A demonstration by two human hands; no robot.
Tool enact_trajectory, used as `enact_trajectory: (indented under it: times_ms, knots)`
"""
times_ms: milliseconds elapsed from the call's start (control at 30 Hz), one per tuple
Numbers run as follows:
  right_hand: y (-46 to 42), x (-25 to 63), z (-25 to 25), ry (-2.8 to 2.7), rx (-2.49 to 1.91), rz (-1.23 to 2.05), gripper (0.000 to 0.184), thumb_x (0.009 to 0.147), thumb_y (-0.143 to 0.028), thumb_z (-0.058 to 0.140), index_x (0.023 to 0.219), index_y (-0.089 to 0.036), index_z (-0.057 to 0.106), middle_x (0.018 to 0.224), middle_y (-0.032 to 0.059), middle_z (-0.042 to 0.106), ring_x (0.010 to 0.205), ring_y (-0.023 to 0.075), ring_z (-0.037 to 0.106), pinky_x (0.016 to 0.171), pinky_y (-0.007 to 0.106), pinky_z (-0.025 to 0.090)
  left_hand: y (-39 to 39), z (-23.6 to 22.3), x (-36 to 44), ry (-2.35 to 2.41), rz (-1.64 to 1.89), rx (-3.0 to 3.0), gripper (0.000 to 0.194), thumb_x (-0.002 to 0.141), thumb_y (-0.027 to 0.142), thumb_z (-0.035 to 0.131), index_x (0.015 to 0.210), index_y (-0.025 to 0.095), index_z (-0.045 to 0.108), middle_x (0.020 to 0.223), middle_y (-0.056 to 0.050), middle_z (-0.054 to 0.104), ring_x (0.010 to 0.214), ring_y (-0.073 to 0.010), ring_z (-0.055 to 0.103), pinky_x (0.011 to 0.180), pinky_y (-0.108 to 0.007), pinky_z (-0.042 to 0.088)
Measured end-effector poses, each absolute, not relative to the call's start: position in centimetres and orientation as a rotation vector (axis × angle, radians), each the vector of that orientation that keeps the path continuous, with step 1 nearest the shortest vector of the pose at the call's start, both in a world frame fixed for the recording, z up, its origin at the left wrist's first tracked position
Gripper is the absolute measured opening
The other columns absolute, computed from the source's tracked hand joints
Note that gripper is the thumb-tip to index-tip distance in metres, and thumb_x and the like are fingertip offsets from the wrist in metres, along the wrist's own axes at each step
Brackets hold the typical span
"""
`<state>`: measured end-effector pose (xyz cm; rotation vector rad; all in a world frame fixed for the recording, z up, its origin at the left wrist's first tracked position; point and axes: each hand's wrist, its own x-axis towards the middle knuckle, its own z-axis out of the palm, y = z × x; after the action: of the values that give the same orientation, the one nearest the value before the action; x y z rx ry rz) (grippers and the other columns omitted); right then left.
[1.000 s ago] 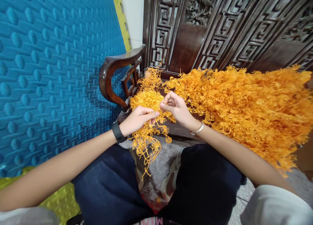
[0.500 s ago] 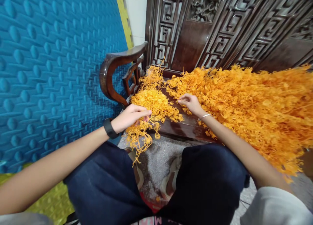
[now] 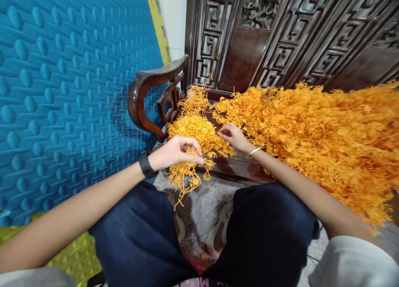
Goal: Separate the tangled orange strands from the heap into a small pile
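Observation:
My left hand [image 3: 182, 152], with a black band at its wrist, has thumb and fingers closed on a tangled cluster of orange plastic strands [image 3: 183, 177]. The cluster hangs down past the front edge of the wooden seat [image 3: 230, 164]. Behind that hand lies a small pile of orange curly plastic pieces [image 3: 198, 129]. My right hand [image 3: 233, 136], with a silver bangle at the wrist, is at the right edge of this pile. Its fingers are curled in a pinch; whether a piece is between the fingertips cannot be made out.
A large heap of similar orange pieces [image 3: 327, 133] covers the seat on the right. The carved dark wooden backrest [image 3: 246, 58] rises behind, and a curved armrest [image 3: 137, 91] stands at left. Blue foam matting [image 3: 62, 91] lies beyond it.
My left hand has moved a little right with the hanging cluster. My right hand has shifted left from beside the large heap to the edge of the small pile.

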<state>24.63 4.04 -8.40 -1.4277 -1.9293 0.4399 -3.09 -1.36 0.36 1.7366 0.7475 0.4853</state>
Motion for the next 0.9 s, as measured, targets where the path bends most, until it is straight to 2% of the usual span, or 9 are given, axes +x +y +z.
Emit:
enact_trajectory:
  times_ms: [67, 233, 400, 533, 700, 767, 900]
  knots:
    - [3.6, 23.7, -7.4, -1.850, -1.407, 0.514, 0.014, 0.070, -0.024, 0.064, 0.081, -0.016, 0.064, 0.087, 0.0059, 0.059, 0.079, 0.0166, 0.052, 0.076, 0.035, 0.043, -1.4, 0.4, -3.1, 0.737, 0.515, 1.725, 0.023, 0.061, 0.029, 0.075, 0.071, 0.014, 0.061, 0.075, 0.000, 0.063, 0.069, -0.0102, 0.056, 0.069, -0.026, 0.044]
    - [0.4, 20.3, -1.6, -1.538, -1.250, 0.940, 0.015, 0.074, -0.028, 0.064, 0.083, -0.017, 0.063, 0.078, 0.0026, 0.063, 0.073, 0.0127, 0.058, 0.071, 0.031, 0.046, -1.4, 0.3, -3.2, 0.769, 0.562, 1.711, 0.030, 0.058, 0.030, 0.077, 0.077, 0.014, 0.061, 0.082, -0.002, 0.063, 0.076, -0.0124, 0.057, 0.075, -0.029, 0.045]
    - [-3.6, 17.8, 3.1, -1.662, -1.019, 0.985, 0.015, 0.076, -0.031, 0.064, 0.084, -0.018, 0.065, 0.084, 0.0027, 0.065, 0.079, 0.0127, 0.061, 0.078, 0.031, 0.048, -1.7, 0.9, -3.1, 0.743, 0.565, 1.573, 0.025, 0.067, 0.026, 0.071, 0.085, 0.013, 0.060, 0.085, -0.002, 0.061, 0.068, -0.0091, 0.057, 0.068, -0.027, 0.049]
    - [-4.5, 17.1, 3.3, -1.690, -0.963, 0.918, 0.017, 0.079, -0.034, 0.062, 0.076, -0.018, 0.063, 0.079, 0.0018, 0.063, 0.075, 0.0111, 0.059, 0.074, 0.028, 0.047, -2.0, 1.2, -3.0, 0.737, 0.600, 1.428, 0.028, 0.074, 0.025, 0.065, 0.098, 0.014, 0.055, 0.083, 0.001, 0.056, 0.059, -0.0075, 0.057, 0.061, -0.026, 0.050]
    - [-4.2, 17.1, 2.9, -1.710, -0.948, 0.905, 0.033, 0.085, -0.038, 0.052, 0.060, -0.017, 0.055, 0.067, 0.0007, 0.058, 0.065, 0.0094, 0.055, 0.068, 0.026, 0.045, -1.9, 1.1, -3.1, 0.761, 0.643, 1.344, 0.033, 0.079, 0.030, 0.060, 0.107, 0.017, 0.050, 0.090, -0.001, 0.058, 0.056, -0.0072, 0.059, 0.063, -0.027, 0.052]
    - [-4.3, 17.1, 2.8, -1.819, -0.999, 0.923, 0.032, 0.085, -0.040, 0.052, 0.063, -0.016, 0.057, 0.065, 0.0001, 0.057, 0.063, 0.0094, 0.054, 0.066, 0.026, 0.044, -1.9, 1.1, -3.2, 0.765, 0.649, 1.347, 0.034, 0.080, 0.032, 0.059, 0.109, 0.018, 0.049, 0.094, -0.002, 0.058, 0.056, -0.0065, 0.060, 0.064, -0.026, 0.052]
    - [-4.1, 16.9, 1.8, -1.902, -1.109, 0.914, 0.025, 0.074, -0.039, 0.066, 0.083, -0.017, 0.059, 0.076, 0.0000, 0.060, 0.065, 0.0092, 0.053, 0.061, 0.025, 0.042, -2.0, 1.2, -3.1, 0.736, 0.660, 1.374, 0.035, 0.081, 0.031, 0.057, 0.113, 0.020, 0.047, 0.089, 0.000, 0.059, 0.057, -0.0070, 0.062, 0.065, -0.025, 0.052]
